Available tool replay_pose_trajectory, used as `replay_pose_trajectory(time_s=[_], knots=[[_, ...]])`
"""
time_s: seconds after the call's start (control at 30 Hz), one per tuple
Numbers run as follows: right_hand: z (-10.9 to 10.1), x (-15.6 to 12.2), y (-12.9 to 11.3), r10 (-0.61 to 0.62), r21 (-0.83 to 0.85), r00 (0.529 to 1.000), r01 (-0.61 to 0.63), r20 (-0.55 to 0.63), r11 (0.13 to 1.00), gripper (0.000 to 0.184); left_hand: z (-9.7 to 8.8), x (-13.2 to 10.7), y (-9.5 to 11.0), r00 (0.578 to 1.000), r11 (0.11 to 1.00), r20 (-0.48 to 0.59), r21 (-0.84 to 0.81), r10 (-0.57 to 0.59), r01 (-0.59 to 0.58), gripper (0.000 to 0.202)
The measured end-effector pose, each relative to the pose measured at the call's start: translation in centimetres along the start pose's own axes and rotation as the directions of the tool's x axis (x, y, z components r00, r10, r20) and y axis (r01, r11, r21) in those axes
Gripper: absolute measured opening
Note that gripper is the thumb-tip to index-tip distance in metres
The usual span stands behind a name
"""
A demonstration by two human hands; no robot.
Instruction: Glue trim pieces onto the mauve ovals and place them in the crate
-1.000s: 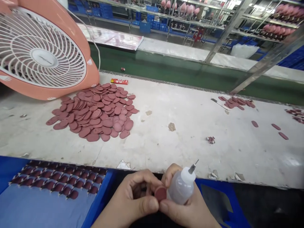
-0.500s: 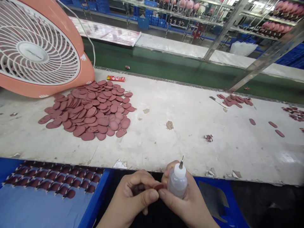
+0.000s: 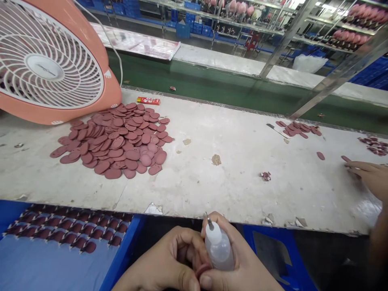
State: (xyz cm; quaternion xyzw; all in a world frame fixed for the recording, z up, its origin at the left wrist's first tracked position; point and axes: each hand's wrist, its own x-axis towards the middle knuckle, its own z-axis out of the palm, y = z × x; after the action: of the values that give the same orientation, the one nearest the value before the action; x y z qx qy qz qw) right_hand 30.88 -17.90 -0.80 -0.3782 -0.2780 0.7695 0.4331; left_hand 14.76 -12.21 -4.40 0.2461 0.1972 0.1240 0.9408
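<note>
In my right hand [image 3: 242,264] is a translucent squeeze bottle [image 3: 220,252] with a white cap and a metal needle tip pointing up and slightly left. My left hand [image 3: 166,258] pinches a small dark red oval piece [image 3: 203,269], and the right thumb rests against it too; fingers partly cover it. Both hands are close together, just below the table's front edge. On the white table [image 3: 188,186] beyond them, a large pile of similar dark red ovals [image 3: 121,141] lies to the left. Rows of dark red pieces [image 3: 69,232] lie on a blue tray [image 3: 124,250] at lower left.
An orange fan [image 3: 112,87] stands behind the pile, near a red and yellow tube [image 3: 148,101]. At right, a co-worker's hand [image 3: 370,176] touches a loose oval. Another small pile of ovals [image 3: 298,129] sits near a slanted metal post [image 3: 333,85]. A green belt [image 3: 212,85] runs behind.
My hands have moved lower with the oval piece, and the bottle now tilts left instead of standing nearly upright. A co-worker's hand has come in from the right to the loose ovals.
</note>
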Motion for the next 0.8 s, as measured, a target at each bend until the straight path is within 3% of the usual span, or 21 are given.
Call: replay_pose_trajectory(time_s=[0.13, 0.23, 0.33, 0.43, 0.57, 0.67, 0.73, 0.8], knots=[[0.3, 0.2, -0.3, 0.008, -0.053, 0.999, -0.01, -0.048, 0.999, 0.049, -0.7, 0.1, -0.5, 0.999, 1.0, 0.032, -0.006, 0.017, -0.017, 0.041], [0.1, 0.3, 0.0, -0.024, -0.157, 0.99, 0.002, -0.137, 0.988, 0.05, -1.2, 0.1, -1.1, 0.994, 0.994, 0.019, -0.009, 0.106, -0.106, 0.043], [-0.4, 0.0, 0.3, -0.103, -0.199, 0.975, 0.063, -0.195, 0.978, 0.064, -1.5, 0.0, -1.7, 0.982, 0.981, -0.009, -0.051, 0.187, -0.187, 0.043], [-0.8, -1.1, 0.4, -0.184, -0.255, 0.951, 0.119, -0.249, 0.96, 0.073, -1.5, -0.2, -2.0, 0.983, 0.976, -0.031, -0.115, 0.183, -0.186, 0.049], [-1.4, -3.0, 0.0, -0.303, -0.456, 0.854, 0.088, -0.423, 0.885, 0.049, -0.9, -0.6, -1.7, 0.958, 0.951, -0.154, -0.154, 0.243, -0.266, 0.04], [-2.0, -3.8, -0.1, -0.516, -0.561, 0.698, 0.197, -0.495, 0.804, 0.042, -0.4, -0.8, -1.0, 0.929, 0.935, -0.254, -0.164, 0.269, -0.316, 0.031], [-2.0, -4.0, -0.2, -0.594, -0.498, 0.626, 0.351, -0.505, 0.793, 0.045, 0.0, -0.9, -0.5, 0.912, 0.931, -0.307, -0.157, 0.272, -0.33, 0.031], [-1.8, -3.9, -0.3, -0.538, -0.296, 0.645, 0.453, -0.542, 0.841, 0.048, 0.5, -1.0, -0.3, 0.894, 0.931, -0.361, -0.146, 0.265, -0.335, 0.033]])
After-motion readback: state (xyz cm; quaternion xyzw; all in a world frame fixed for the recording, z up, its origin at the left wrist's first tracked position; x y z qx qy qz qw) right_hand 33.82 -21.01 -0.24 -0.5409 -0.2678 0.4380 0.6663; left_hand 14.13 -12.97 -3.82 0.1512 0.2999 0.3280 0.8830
